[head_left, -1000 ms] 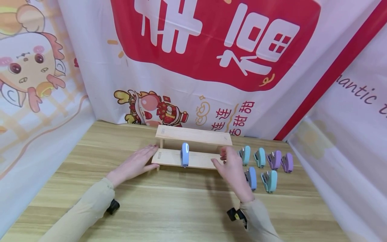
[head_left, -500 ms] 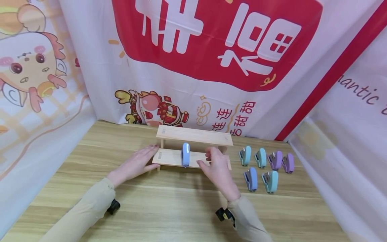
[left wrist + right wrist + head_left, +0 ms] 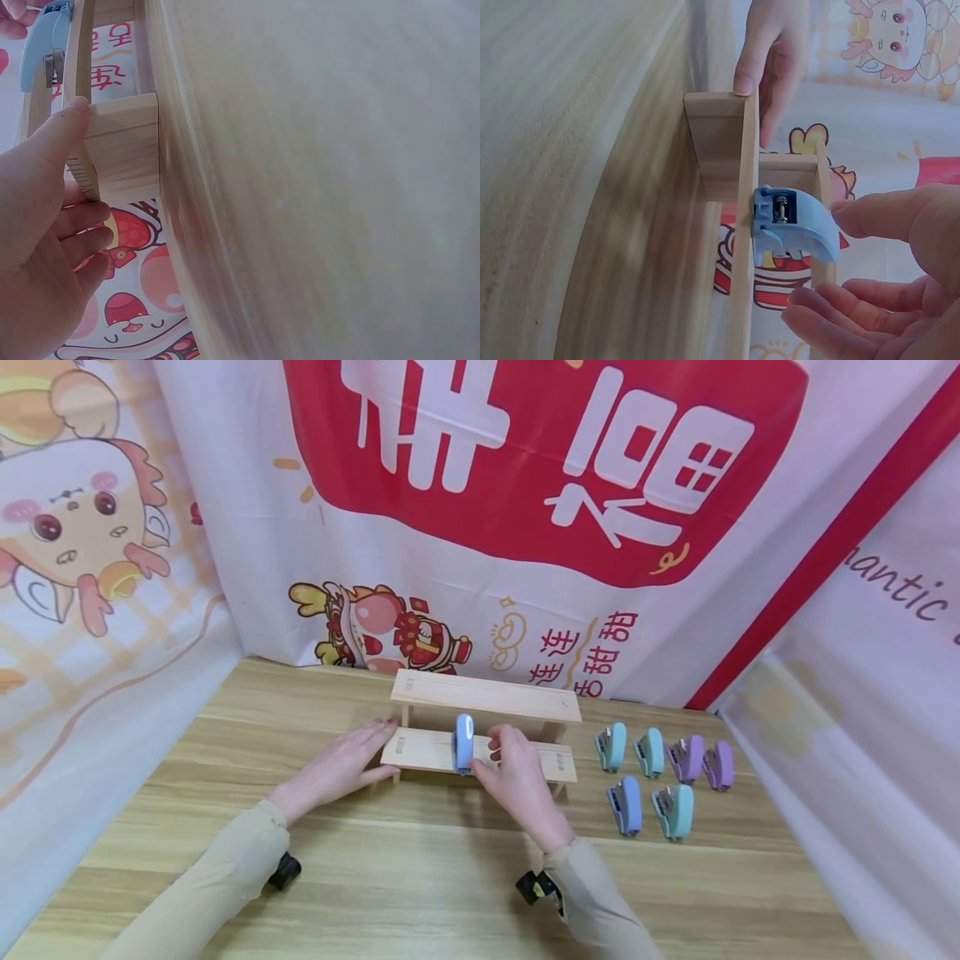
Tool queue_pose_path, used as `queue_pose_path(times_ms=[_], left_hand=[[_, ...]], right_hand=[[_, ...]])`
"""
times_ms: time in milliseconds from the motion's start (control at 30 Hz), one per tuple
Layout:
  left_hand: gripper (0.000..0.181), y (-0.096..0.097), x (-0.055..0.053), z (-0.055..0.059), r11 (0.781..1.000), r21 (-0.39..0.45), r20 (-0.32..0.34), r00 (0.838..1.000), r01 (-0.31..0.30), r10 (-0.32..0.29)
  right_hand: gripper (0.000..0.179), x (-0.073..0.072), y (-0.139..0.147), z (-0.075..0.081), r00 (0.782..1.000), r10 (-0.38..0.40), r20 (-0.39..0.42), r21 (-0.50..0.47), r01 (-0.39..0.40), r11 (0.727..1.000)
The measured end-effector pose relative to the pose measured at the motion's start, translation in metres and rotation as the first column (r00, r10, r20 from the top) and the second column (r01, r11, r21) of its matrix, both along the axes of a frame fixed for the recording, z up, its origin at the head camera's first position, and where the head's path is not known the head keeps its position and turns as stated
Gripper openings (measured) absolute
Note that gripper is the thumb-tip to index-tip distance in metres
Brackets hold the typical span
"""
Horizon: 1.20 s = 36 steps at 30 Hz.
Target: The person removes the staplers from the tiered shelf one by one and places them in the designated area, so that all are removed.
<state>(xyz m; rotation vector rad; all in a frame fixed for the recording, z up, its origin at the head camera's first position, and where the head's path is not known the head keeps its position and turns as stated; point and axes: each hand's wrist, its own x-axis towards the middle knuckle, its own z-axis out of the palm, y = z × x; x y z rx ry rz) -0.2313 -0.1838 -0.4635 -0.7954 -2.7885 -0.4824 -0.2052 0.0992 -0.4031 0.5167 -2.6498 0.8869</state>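
A two-tier wooden shelf (image 3: pixel 417 750) stands near the back of the table. On its lower board a light blue stapler (image 3: pixel 463 745) stands upright, handle end toward the front. My left hand (image 3: pixel 341 768) holds the left end of that lower board, thumb at the front edge and fingers around the end, as the left wrist view (image 3: pixel 41 225) shows. Beside the stapler's right side is my right hand (image 3: pixel 517 781), fingers loosely bent and apart. In the right wrist view its thumb (image 3: pixel 877 217) reaches the stapler's edge; whether it touches is unclear.
Several more staplers lie right of the shelf: teal ones (image 3: pixel 612 747), purple ones (image 3: pixel 686 757) and a blue one (image 3: pixel 626 805). A printed cloth (image 3: pixel 525 543) hangs right behind the shelf. The wooden tabletop (image 3: pixel 405 868) extends in front.
My right hand has moved left along the lower board, from its right end to beside the blue stapler. My left hand keeps its place on the shelf's left end.
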Motion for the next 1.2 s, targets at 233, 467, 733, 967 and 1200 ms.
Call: queue_pose_path(times_ms=[233, 467, 733, 967, 1200], left_hand=[[0.077, 0.001, 0.001, 0.003, 1.0, -0.003, 0.011, 1.0, 0.004, -0.004], [0.077, 0.002, 0.001, 0.004, 1.0, -0.014, 0.028, 1.0, -0.001, 0.002], [0.078, 0.001, 0.0, 0.003, 1.0, -0.015, 0.031, 1.0, -0.005, 0.005], [0.077, 0.001, 0.0, 0.001, 1.0, -0.007, 0.01, 1.0, 0.0, 0.0], [0.078, 0.0, 0.001, 0.001, 1.0, -0.006, 0.014, 1.0, 0.002, -0.002]], right_hand=[[0.042, -0.004, -0.006, -0.004, 1.0, 0.009, 0.011, -0.005, -0.009, 1.0], [0.044, -0.007, -0.012, -0.006, 0.999, -0.004, 0.047, 0.0, 0.004, 1.0], [0.045, -0.011, -0.018, -0.01, 0.999, -0.007, 0.054, 0.013, 0.006, 1.0], [0.037, -0.011, -0.018, -0.011, 1.0, -0.005, 0.027, 0.031, 0.004, 1.0], [0.033, -0.011, -0.019, -0.012, 1.0, -0.021, 0.003, 0.049, 0.021, 0.999]])
